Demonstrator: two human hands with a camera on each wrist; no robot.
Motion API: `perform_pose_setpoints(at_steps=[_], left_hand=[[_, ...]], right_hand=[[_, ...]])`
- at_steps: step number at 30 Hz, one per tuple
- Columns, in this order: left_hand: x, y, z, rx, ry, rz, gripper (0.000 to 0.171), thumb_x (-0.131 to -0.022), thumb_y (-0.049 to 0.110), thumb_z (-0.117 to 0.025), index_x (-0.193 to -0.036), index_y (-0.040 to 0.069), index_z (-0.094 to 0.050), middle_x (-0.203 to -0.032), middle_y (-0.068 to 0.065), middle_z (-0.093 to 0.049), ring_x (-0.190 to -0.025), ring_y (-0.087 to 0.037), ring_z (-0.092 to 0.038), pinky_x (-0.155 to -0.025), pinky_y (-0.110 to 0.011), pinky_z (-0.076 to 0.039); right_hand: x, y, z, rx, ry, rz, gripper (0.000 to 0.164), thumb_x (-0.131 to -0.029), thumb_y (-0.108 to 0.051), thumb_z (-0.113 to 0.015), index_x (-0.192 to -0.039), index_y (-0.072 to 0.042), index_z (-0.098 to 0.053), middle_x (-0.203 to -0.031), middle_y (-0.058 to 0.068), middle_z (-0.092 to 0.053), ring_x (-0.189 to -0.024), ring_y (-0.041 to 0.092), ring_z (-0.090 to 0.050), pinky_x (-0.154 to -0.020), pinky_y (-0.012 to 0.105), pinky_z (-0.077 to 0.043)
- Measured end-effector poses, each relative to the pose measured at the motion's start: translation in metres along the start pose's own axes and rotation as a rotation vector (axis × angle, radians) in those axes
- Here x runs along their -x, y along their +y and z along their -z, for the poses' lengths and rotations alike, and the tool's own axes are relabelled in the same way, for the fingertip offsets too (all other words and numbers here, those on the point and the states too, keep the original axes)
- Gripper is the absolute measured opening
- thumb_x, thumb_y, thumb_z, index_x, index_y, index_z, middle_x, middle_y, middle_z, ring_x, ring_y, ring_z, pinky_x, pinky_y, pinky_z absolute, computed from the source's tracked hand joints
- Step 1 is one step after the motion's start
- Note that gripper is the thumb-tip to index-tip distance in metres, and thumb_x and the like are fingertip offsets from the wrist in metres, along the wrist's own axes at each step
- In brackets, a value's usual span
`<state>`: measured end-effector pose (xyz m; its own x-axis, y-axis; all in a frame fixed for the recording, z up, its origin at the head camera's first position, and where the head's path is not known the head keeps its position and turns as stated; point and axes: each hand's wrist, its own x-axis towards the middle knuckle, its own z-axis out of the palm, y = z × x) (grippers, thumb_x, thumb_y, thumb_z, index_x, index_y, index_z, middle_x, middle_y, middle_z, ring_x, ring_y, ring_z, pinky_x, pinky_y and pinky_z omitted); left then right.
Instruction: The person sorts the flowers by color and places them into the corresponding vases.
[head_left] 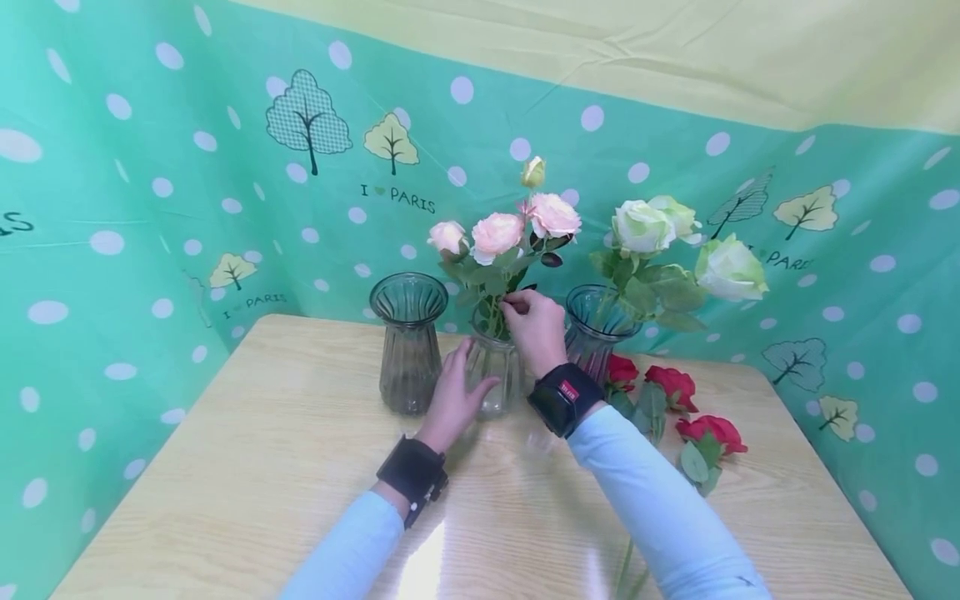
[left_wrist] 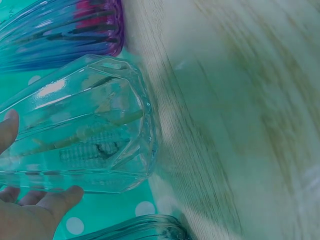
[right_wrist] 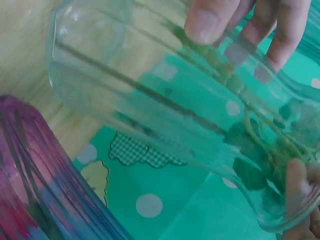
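Note:
A clear glass vase (head_left: 504, 383) stands upright mid-table, holding pink roses (head_left: 498, 237) with green leaves and a bud above. My left hand (head_left: 453, 395) holds the vase's body, thumb on the near side and fingers round the left; in the right wrist view these fingers (right_wrist: 285, 35) show through the glass. At the vase's mouth my right hand (head_left: 538, 330) pinches the rose stems between thumb and forefinger. Stems (left_wrist: 75, 140) run down inside the glass in the left wrist view, one reaching close to the base.
A grey glass vase (head_left: 408, 367) stands left of the clear one. To the right, a purple-blue vase (head_left: 592, 342) holds pale green-white roses (head_left: 645, 227). Red roses (head_left: 711, 431) lie on the wooden table (head_left: 300, 467), beside my right forearm. A green dotted curtain (head_left: 315, 242) hangs behind.

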<state>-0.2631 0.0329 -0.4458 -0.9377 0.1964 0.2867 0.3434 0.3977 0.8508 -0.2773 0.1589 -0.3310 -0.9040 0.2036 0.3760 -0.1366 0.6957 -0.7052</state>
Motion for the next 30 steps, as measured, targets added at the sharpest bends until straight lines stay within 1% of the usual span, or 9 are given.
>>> perform_pose_setpoints(at_steps=[4, 7, 9, 11, 16, 19, 23, 27, 30], left_hand=[[0.0, 0.001, 0.0, 0.009, -0.002, 0.005, 0.079, -0.086, 0.028, -0.067, -0.148, 0.007, -0.023, -0.147, -0.018, -0.034, -0.133, -0.035, -0.037, -0.111, -0.049, -0.032], [0.001, 0.001, 0.0, 0.006, -0.005, 0.01, 0.08, -0.086, 0.03, -0.066, -0.148, 0.008, -0.021, -0.149, -0.017, -0.032, -0.134, -0.034, -0.037, -0.111, -0.05, -0.032], [0.001, 0.001, 0.001, 0.008, -0.006, 0.013, 0.08, -0.085, 0.03, -0.066, -0.148, 0.008, -0.021, -0.149, -0.017, -0.032, -0.134, -0.034, -0.037, -0.111, -0.05, -0.032], [0.001, 0.001, 0.001, 0.015, -0.004, 0.012, 0.08, -0.085, 0.029, -0.066, -0.148, 0.009, -0.021, -0.149, -0.017, -0.032, -0.134, -0.034, -0.037, -0.111, -0.05, -0.032], [0.001, 0.0, 0.0, 0.022, -0.002, -0.002, 0.08, -0.086, 0.028, -0.066, -0.148, 0.008, -0.021, -0.148, -0.018, -0.032, -0.134, -0.034, -0.037, -0.111, -0.05, -0.032], [0.002, 0.0, 0.0, 0.019, -0.01, 0.001, 0.08, -0.086, 0.027, -0.066, -0.148, 0.007, -0.02, -0.149, -0.018, -0.032, -0.134, -0.034, -0.036, -0.111, -0.05, -0.031], [0.001, 0.001, 0.002, 0.025, -0.035, 0.036, 0.079, -0.086, 0.029, -0.065, -0.149, 0.01, -0.02, -0.151, -0.015, -0.028, -0.136, -0.033, -0.034, -0.112, -0.05, -0.031], [0.0, 0.003, 0.006, 0.029, -0.05, 0.067, 0.08, -0.086, 0.03, -0.066, -0.148, 0.01, -0.021, -0.152, -0.014, -0.027, -0.137, -0.033, -0.033, -0.112, -0.051, -0.03], [0.0, 0.004, 0.009, 0.019, -0.048, 0.057, 0.081, -0.085, 0.031, -0.067, -0.148, 0.008, -0.022, -0.152, -0.015, -0.027, -0.136, -0.033, -0.034, -0.112, -0.051, -0.03]], right_hand=[[0.002, 0.002, 0.002, -0.044, 0.082, 0.021, 0.02, -0.088, -0.019, -0.065, -0.099, -0.004, -0.072, -0.088, 0.013, -0.073, -0.076, 0.022, -0.069, -0.066, 0.035, -0.057], [0.004, 0.004, 0.005, -0.066, 0.137, 0.041, 0.02, -0.087, -0.018, -0.066, -0.1, -0.004, -0.072, -0.088, 0.014, -0.073, -0.077, 0.023, -0.068, -0.066, 0.035, -0.056], [0.005, 0.006, 0.008, -0.079, 0.155, 0.044, 0.019, -0.087, -0.017, -0.066, -0.099, -0.004, -0.072, -0.086, 0.014, -0.072, -0.076, 0.023, -0.068, -0.065, 0.032, -0.055], [0.008, 0.007, 0.01, -0.09, 0.167, 0.044, 0.019, -0.086, -0.018, -0.066, -0.098, -0.004, -0.073, -0.085, 0.013, -0.073, -0.075, 0.022, -0.068, -0.063, 0.026, -0.053], [0.023, 0.005, 0.023, -0.155, 0.172, 0.062, 0.021, -0.085, -0.018, -0.068, -0.098, -0.002, -0.073, -0.083, 0.013, -0.073, -0.071, 0.02, -0.067, -0.06, 0.015, -0.048], [0.031, 0.005, 0.034, -0.182, 0.178, 0.071, 0.021, -0.085, -0.019, -0.068, -0.097, -0.003, -0.073, -0.081, 0.013, -0.073, -0.065, 0.011, -0.064, -0.057, 0.012, -0.048], [0.035, 0.008, 0.053, -0.21, 0.196, 0.06, 0.02, -0.085, -0.021, -0.069, -0.096, -0.005, -0.074, -0.079, 0.014, -0.072, -0.057, 0.0, -0.059, -0.052, 0.012, -0.049], [0.043, 0.017, 0.074, -0.242, 0.196, 0.041, 0.023, -0.086, -0.021, -0.068, -0.1, -0.003, -0.072, -0.084, 0.018, -0.072, -0.057, 0.0, -0.061, -0.053, 0.014, -0.052], [0.051, 0.027, 0.091, -0.227, 0.208, 0.014, 0.025, -0.086, -0.023, -0.069, -0.1, -0.003, -0.072, -0.087, 0.016, -0.073, -0.058, 0.001, -0.063, -0.054, 0.015, -0.054]])
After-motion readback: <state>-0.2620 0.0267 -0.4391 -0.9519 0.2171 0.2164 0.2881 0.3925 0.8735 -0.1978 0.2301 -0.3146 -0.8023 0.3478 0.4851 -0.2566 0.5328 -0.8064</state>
